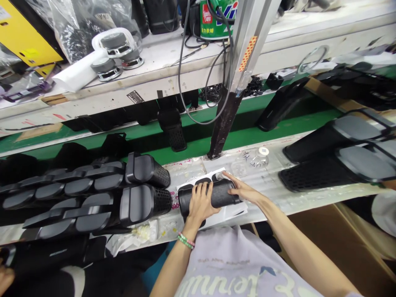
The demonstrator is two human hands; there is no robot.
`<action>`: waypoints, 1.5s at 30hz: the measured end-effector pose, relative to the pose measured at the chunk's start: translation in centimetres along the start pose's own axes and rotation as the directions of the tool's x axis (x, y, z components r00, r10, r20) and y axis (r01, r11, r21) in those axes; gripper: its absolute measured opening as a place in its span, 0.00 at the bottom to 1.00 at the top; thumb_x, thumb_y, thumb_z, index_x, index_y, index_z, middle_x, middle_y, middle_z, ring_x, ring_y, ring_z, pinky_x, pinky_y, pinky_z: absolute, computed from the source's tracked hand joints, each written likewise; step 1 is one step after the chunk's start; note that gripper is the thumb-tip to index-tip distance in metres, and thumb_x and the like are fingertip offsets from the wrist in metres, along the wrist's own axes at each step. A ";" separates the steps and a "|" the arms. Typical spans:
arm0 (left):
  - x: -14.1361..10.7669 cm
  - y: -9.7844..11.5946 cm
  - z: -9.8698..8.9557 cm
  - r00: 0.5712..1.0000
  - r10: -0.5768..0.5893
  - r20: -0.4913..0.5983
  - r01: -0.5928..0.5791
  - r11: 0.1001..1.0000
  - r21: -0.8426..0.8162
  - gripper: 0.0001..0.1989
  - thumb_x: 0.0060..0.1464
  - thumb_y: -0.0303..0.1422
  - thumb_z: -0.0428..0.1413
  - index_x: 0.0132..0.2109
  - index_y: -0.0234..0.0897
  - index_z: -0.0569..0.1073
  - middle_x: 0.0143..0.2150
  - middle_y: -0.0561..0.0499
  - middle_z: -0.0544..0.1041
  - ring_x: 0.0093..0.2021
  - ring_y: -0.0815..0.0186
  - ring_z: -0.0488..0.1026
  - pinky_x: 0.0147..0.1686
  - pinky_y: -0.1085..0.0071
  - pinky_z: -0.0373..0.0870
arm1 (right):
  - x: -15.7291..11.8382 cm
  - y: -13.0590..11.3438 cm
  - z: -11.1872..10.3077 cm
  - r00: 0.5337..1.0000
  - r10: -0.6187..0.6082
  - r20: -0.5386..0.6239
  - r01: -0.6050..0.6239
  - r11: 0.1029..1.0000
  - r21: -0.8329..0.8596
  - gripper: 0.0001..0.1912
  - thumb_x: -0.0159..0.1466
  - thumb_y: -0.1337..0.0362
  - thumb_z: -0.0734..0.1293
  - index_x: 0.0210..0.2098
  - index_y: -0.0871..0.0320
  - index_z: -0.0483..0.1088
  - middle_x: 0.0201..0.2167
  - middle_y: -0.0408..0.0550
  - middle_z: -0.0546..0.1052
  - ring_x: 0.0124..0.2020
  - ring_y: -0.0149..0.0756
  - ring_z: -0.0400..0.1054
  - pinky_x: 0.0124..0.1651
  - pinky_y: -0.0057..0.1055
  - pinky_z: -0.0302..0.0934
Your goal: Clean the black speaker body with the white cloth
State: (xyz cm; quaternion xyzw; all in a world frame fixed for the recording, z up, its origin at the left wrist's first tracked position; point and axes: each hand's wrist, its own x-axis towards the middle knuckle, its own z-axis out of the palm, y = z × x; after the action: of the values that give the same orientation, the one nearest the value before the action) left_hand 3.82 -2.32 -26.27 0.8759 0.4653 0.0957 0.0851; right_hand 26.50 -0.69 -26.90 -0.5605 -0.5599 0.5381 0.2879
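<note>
While the fingers of the left hand [200,202] lie spread and flat over the top of a black speaker housing [213,196], the right hand [243,190] cups the housing's far end, its fingers curled loosely round the rounded edge and touching it. The housing lies on its side on a white printed sheet [230,214], which rests on the clear-covered front workbench [278,185] just before the person. A beaded bracelet [186,240] circles the left wrist.

To the left of the housing, close beside it, two rows of finished black speakers [93,198] lie stacked on their sides, mesh ends toward the hands. To the right, well apart, two larger black speakers [334,161] lie on the same bench. A small tape roll [263,151] sits beyond the hands near a dark upright post [224,123]. Behind runs a green conveyor belt [247,132], and above it a white shelf [173,62] carries round speaker drivers [116,55] and looping cables [201,62].
</note>
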 end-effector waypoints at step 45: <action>-5.0 -2.8 -2.6 0.753 -0.657 -0.027 0.504 0.602 -0.620 0.25 0.61 0.47 0.46 0.57 0.35 0.69 0.62 0.38 0.65 0.65 0.51 0.58 0.66 0.49 0.51 | -9.2 2.1 -1.5 0.036 0.208 -0.978 0.022 0.978 0.209 0.21 0.61 0.49 0.57 0.43 0.56 0.66 0.42 0.54 0.72 0.44 0.50 0.67 0.45 0.48 0.63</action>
State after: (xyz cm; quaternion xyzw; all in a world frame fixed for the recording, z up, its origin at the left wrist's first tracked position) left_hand -1.81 -4.75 -24.82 0.5856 0.6810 0.3090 0.3127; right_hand 30.47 -9.29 -25.89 -0.7851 -0.1200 0.0623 0.6045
